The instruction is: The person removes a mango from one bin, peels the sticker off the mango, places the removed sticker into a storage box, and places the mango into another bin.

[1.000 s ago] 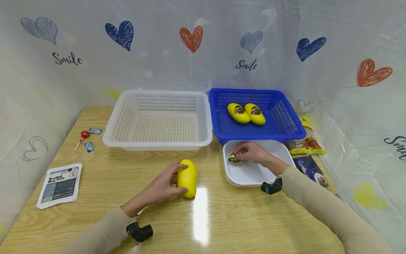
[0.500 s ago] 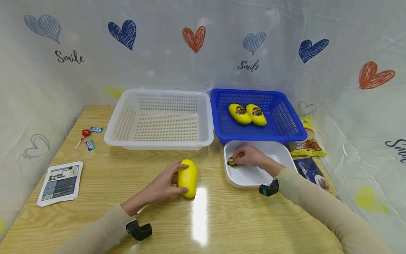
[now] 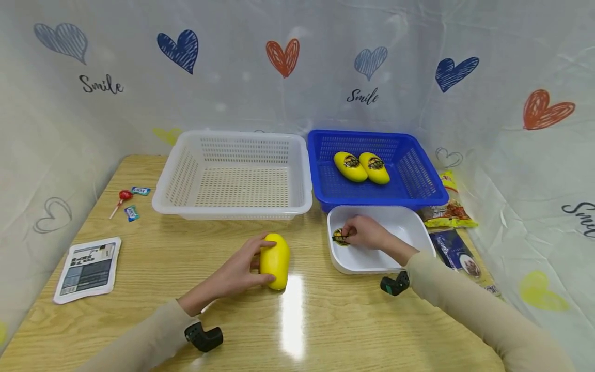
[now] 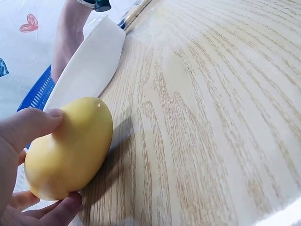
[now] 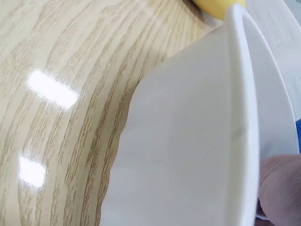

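My left hand [image 3: 234, 269] grips a plain yellow mango [image 3: 276, 261] that rests on the wooden table. In the left wrist view, the thumb lies over the top of the mango [image 4: 80, 141] and fingertips curl around its lower side. My right hand [image 3: 371, 233] reaches into a white plastic tub [image 3: 395, 263], its fingers pinching a round black and gold sticker [image 3: 340, 238] low near the tub's left wall. Much of the hand is hidden behind the tub wall [image 5: 183, 136] in the right wrist view.
A blue basket [image 3: 381, 201] behind the tub holds two mangoes [image 3: 362, 168] bearing similar stickers. A white basket [image 3: 232, 211] stands left of it. Snack bags [image 3: 451, 214] lie along the right edge. On the left are a lollipop [image 3: 124, 195], small candies [image 3: 132, 213] and a flat white packet [image 3: 88, 271].
My right hand has shifted slightly left and nearer inside the tub, the sticker moving along at its fingertips. The left hand and its mango have stayed in place.
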